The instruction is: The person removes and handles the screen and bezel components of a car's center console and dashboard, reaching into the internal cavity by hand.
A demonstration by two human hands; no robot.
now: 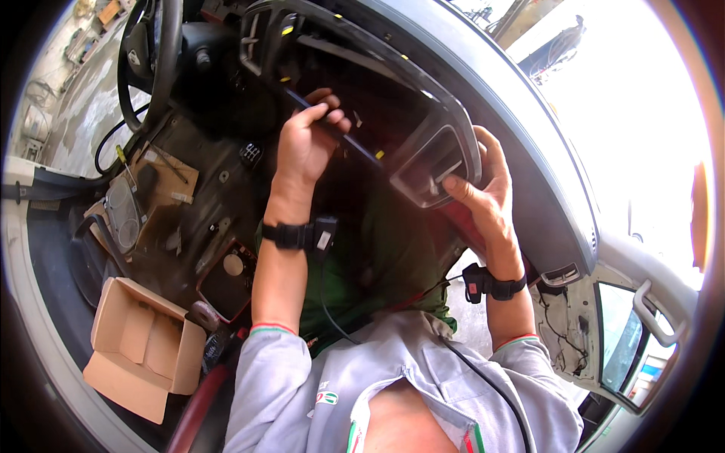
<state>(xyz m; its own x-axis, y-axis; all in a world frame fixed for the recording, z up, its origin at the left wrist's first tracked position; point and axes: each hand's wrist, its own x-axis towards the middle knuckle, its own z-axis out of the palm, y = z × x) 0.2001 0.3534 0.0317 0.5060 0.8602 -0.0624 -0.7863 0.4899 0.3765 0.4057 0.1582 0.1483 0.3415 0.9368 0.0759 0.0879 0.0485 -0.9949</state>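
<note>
A dark dashboard trim frame (418,69) with an air vent at each end and small yellow clips slants across the dashboard's face. My left hand (308,143) has its fingers curled round the thin lower bar (361,148) of this frame, near the middle. At the frame's right end, my right hand (489,185) grips the corner beside the right vent (442,162), thumb on the front and fingers behind the outer edge. Behind the frame the dashboard opening is too dark to make out. Each wrist wears a black strap with a small box.
The steering wheel (172,45) stands at the far left. An open cardboard box (143,340) lies at the lower left, near a flat piece of cardboard (177,170) with tools on it. A gear knob (250,153) sticks up left of my arm. An open door (604,302) is at right.
</note>
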